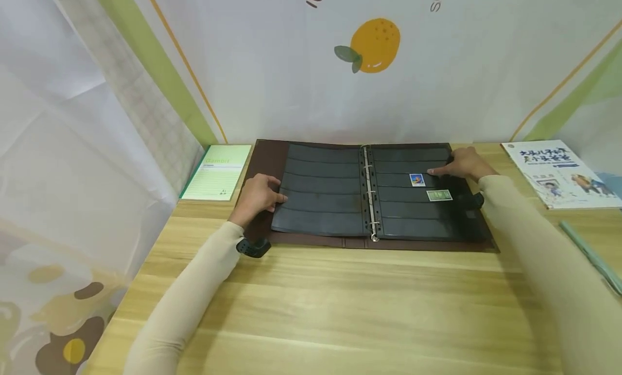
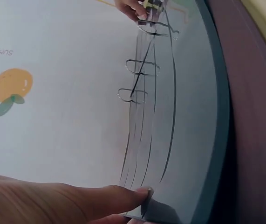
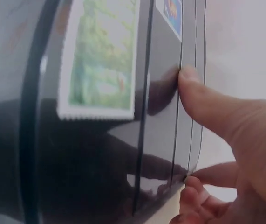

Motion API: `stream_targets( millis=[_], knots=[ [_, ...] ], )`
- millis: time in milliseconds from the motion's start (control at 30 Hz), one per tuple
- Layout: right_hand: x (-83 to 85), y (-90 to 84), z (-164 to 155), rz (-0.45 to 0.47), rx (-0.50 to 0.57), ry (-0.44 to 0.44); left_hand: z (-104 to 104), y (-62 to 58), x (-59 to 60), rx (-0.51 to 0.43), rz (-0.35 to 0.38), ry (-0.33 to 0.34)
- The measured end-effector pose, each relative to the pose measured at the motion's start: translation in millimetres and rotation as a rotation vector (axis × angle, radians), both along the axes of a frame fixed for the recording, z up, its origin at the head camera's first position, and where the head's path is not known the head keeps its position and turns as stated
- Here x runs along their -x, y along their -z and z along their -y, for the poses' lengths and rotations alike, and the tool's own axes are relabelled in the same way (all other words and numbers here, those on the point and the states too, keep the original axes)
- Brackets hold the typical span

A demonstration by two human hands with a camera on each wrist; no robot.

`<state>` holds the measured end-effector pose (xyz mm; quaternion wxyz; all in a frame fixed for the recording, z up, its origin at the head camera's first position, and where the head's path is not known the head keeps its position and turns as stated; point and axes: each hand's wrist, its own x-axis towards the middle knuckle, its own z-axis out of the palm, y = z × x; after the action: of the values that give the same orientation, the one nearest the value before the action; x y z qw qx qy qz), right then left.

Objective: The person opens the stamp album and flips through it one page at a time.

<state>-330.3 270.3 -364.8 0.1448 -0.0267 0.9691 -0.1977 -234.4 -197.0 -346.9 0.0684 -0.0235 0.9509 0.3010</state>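
A brown stamp album (image 1: 262, 162) lies spread on the table, black pocket pages on either side of its metal rings (image 1: 370, 191). My left hand (image 1: 256, 198) is at the outer edge of the left page (image 1: 320, 194), pinching it between thumb and finger. On the other side, my right hand (image 1: 464, 163) holds the right page (image 1: 408, 226) by its outer edge, thumb on the face and fingers at the border. Two stamps sit in the right page's pockets: a blue one (image 1: 417, 179) and a green one (image 3: 102, 60). The left page's strips bear no stamps.
A pale green notepad (image 1: 216, 172) lies left of the album. To the right are a white illustrated book (image 1: 563, 172) and a green stick-like object (image 1: 590, 256). A printed white cloth (image 1: 291, 83) hangs behind the wooden table (image 1: 369, 310).
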Motion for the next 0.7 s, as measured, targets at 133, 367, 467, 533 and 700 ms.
stream_targets(
  millis=[133,367,467,533,700],
  knots=[
    [-1.8,-0.3,2,0.032,0.046,0.030,-4,2.9,-2.3,0.029,-0.023,0.006],
    [-3.1,2.7,4,-0.039,0.078,0.049,-27,9.9,-8.9,0.244,-0.208,0.099],
    [-4.2,6.1,4,-0.126,0.066,0.056,-48,10.8,-12.7,0.347,-0.265,0.231],
    [-5.8,8.7,5,-0.184,0.058,0.062,-63,11.1,-14.3,0.370,-0.210,0.330],
    [-11.0,13.5,12,-0.266,0.081,0.107,-89,10.0,-17.3,0.399,0.011,0.474]
  ],
)
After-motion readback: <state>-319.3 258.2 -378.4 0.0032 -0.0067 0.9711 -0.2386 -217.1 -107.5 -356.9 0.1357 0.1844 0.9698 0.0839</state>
